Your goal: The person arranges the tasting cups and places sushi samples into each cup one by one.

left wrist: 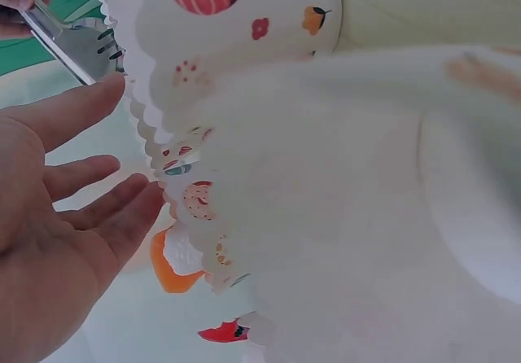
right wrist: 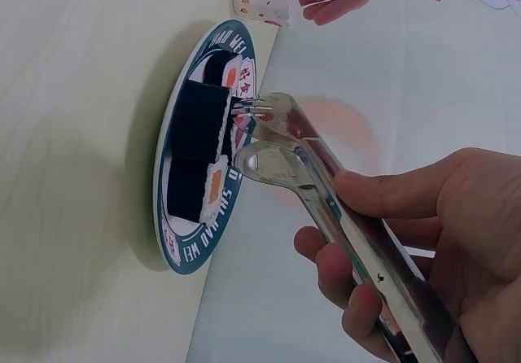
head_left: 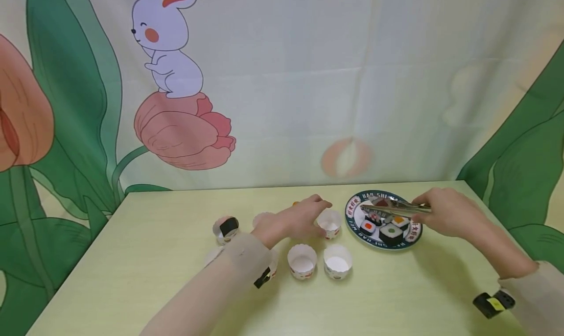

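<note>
My left hand (head_left: 299, 221) reaches over a group of paper cups, fingers spread and holding nothing. Its fingertips are beside the scalloped rim of a white cup (head_left: 330, 224); in the left wrist view, large printed cups (left wrist: 269, 29) fill the right side. With my right hand (head_left: 449, 211) I grip metal serving tongs (right wrist: 342, 200), thumb on one arm, fingers curled round the other. Their tips, one forked and one rounded, are over the plate (head_left: 351, 223). Sushi roll pieces with black wraps lie there, including a large roll (head_left: 390, 234) and a smaller orange-centred roll (head_left: 367, 226).
Two white cups, the front-right cup (head_left: 338, 261) and the cup beside it (head_left: 302, 260), stand before my left hand. A black-banded piece (head_left: 229, 226) sits in a cup at left. My forearm partly covers other cups. A printed curtain (head_left: 282, 81) hangs behind the table (head_left: 132, 277).
</note>
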`<state>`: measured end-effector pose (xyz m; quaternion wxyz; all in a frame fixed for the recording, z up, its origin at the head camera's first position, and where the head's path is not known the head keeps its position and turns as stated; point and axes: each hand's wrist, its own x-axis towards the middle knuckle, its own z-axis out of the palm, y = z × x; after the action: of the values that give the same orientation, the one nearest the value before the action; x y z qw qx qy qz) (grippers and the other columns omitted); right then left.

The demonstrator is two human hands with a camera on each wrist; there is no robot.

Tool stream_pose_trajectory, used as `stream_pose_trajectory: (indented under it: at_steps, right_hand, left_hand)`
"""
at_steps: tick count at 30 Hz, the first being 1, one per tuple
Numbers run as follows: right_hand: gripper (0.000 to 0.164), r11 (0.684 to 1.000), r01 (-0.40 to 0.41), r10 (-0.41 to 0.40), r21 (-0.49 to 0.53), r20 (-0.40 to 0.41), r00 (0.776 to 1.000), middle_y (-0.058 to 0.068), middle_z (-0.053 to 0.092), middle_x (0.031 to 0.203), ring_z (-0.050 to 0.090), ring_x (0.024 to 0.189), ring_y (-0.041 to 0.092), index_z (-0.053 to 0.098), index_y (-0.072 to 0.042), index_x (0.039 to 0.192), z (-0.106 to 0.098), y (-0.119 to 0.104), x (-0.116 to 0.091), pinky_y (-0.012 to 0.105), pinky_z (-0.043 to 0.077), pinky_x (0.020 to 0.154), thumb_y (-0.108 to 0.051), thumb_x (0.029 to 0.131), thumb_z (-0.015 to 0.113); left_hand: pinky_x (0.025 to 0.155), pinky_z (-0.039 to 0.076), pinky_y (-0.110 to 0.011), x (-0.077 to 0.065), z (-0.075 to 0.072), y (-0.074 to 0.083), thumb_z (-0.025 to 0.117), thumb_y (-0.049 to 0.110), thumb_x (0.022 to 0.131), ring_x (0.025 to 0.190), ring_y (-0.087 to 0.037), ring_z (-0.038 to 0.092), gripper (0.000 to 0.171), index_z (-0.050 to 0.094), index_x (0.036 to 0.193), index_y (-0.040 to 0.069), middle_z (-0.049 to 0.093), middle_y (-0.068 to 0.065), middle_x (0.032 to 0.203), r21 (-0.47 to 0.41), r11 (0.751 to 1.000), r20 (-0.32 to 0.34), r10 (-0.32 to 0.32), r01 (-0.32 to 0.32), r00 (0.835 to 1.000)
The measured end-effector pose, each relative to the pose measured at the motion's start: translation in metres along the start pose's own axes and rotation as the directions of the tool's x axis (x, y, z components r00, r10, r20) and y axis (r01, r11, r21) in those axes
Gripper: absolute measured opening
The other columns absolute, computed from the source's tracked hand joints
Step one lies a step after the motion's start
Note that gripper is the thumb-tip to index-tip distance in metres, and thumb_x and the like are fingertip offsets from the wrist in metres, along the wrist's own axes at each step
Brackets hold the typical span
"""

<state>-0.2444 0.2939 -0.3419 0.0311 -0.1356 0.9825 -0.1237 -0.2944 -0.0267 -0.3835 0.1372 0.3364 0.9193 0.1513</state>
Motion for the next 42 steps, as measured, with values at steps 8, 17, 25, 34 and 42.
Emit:
stream_pose_trajectory:
  at_steps: [8,17,25,34,42]
  right_hand:
    - [0.031,1.0,0.0,0.0,-0.008,0.003,1.0,0.01,0.072,0.093,0.055,0.071,0.02,0.074,0.005,0.114,0.0,-0.003,0.0,0.035,0.043,0.058,-0.014,0.09,0.077]
    - [0.031,1.0,-0.023,0.023,-0.01,-0.012,1.0,0.012,0.071,0.093,0.055,0.07,0.021,0.073,0.007,0.116,0.007,-0.007,0.002,0.034,0.042,0.056,-0.012,0.091,0.076]
    - [0.033,1.0,-0.009,0.009,0.009,-0.045,0.999,0.009,0.069,0.088,0.054,0.068,0.02,0.072,0.007,0.116,0.01,-0.007,0.003,0.032,0.039,0.053,-0.015,0.091,0.077]
    - [0.035,0.999,0.001,-0.002,-0.033,-0.028,1.0,0.011,0.071,0.092,0.056,0.07,0.021,0.073,0.006,0.116,0.002,-0.001,0.004,0.037,0.046,0.059,-0.017,0.09,0.077]
    - [0.031,1.0,0.008,-0.008,-0.019,-0.01,1.0,0.006,0.07,0.088,0.053,0.067,0.019,0.074,0.005,0.113,0.002,0.0,0.003,0.034,0.042,0.057,-0.015,0.09,0.076]
  left_hand:
    - [0.111,0.04,-0.034,0.006,0.0,0.004,0.075,0.024,0.096,0.133,-0.024,0.049,0.069,0.043,0.154,0.005,0.045,-0.014,0.151,0.063,0.998,0.03,-0.009,0.007,1.0]
    - [0.112,0.039,-0.034,0.015,0.001,0.007,0.077,0.021,0.094,0.131,-0.024,0.05,0.07,0.044,0.154,0.004,0.048,-0.014,0.147,0.117,0.993,0.045,-0.005,0.0,0.999]
    - [0.109,0.043,-0.033,0.018,0.001,0.012,0.08,0.023,0.092,0.124,-0.023,0.054,0.07,0.048,0.152,0.006,0.05,-0.012,0.142,0.148,0.989,0.039,-0.031,0.025,0.999]
    - [0.107,0.044,-0.033,0.02,0.002,0.015,0.078,0.022,0.094,0.121,-0.022,0.055,0.063,0.051,0.149,0.007,0.052,-0.01,0.139,0.182,0.983,0.035,-0.027,0.02,0.999]
    - [0.106,0.045,-0.032,0.023,0.004,0.015,0.08,0.023,0.093,0.117,-0.021,0.056,0.062,0.054,0.146,0.006,0.054,-0.011,0.136,0.192,0.981,0.034,-0.021,0.014,0.999]
